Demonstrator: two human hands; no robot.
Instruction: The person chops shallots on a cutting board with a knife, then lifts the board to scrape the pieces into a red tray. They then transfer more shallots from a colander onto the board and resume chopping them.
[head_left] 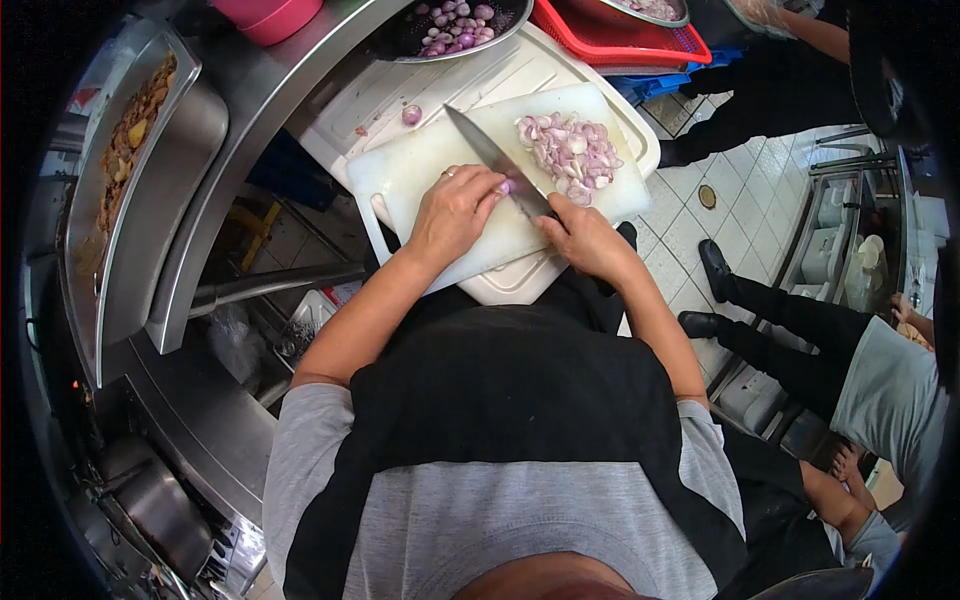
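Note:
My right hand [585, 237] is wrapped round the handle of a large knife [495, 158], whose blade lies slantwise over a white cutting board [405, 165]. Left of the blade, my left hand [455, 212] has its fingers bent together on a small purple shallot piece [506, 187], close against the knife. A pile of sliced shallots [572, 155] rests on the board to the right of the blade. One whole shallot [411, 115] sits just beyond the board's far edge.
Beyond the board stand a bowl of shallots [460, 28] and a red basket [600, 50]. A steel tray of food [165, 170] is at the left. Other people [890, 385] stand at the right, and another person's legs [750, 115] show at the upper right.

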